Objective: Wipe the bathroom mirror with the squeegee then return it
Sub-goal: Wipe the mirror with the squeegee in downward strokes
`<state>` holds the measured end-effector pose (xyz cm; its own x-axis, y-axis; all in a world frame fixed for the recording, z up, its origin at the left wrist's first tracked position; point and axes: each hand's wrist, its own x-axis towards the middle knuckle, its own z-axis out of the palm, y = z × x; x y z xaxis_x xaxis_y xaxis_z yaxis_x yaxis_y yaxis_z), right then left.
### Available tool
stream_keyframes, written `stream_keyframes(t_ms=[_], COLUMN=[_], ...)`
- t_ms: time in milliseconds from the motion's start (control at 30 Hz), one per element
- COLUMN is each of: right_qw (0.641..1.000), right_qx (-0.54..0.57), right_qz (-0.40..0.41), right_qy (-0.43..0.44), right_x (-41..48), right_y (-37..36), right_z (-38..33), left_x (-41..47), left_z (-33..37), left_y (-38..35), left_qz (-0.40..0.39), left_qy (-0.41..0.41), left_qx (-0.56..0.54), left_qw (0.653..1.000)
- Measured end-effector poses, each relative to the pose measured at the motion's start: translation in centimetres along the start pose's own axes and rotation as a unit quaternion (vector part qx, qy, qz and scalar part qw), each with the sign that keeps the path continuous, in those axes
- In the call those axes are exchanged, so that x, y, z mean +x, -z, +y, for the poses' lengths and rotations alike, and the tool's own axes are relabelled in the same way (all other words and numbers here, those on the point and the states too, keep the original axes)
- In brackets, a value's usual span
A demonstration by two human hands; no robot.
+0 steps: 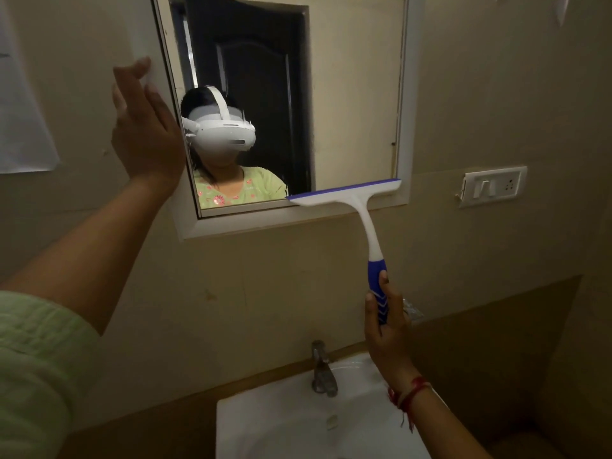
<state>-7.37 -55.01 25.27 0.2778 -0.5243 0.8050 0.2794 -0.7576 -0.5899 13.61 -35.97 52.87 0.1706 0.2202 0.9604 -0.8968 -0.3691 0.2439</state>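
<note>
While left grip (145,127) open beside mirror (357,94), right grip (388,329) clasps squeegee (363,218).

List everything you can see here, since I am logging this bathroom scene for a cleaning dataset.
mirror: one, white frame, wall above sink
squeegee: one, white and blue, blade at mirror's lower right edge
sink: one, white, bottom centre
tap: one, metal, on sink
switch plate: one, white, right of mirror
paper sheet: one, white, left wall
red thread: one, on right wrist
left hand: one, open, by mirror's left frame
right hand: one, grips squeegee handle
</note>
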Motion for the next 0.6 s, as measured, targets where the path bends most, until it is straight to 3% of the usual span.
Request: stream_keyframes(t_ms=[233, 400, 600], right_qw=[0.999, 0.996, 0.983], right_qx=[0.033, 0.038, 0.057], right_qz=[-0.008, 0.007, 0.015], right_qy=[0.011, 0.086, 0.174], right_x=[-0.3, 0.5, 8.5], right_y=[0.7, 1.0, 0.5], right_z=[-0.9, -3.5, -8.3], left_x=[0.1, 0.0, 0.3], left_z=[-0.1, -0.2, -0.6], left_y=[0.1, 0.0, -0.1], left_qz=[0.0, 0.006, -0.002], left_qy=[0.007, 0.006, 0.013], left_qx=[-0.001, -0.009, -0.006], left_qw=[1.0, 1.0, 1.0])
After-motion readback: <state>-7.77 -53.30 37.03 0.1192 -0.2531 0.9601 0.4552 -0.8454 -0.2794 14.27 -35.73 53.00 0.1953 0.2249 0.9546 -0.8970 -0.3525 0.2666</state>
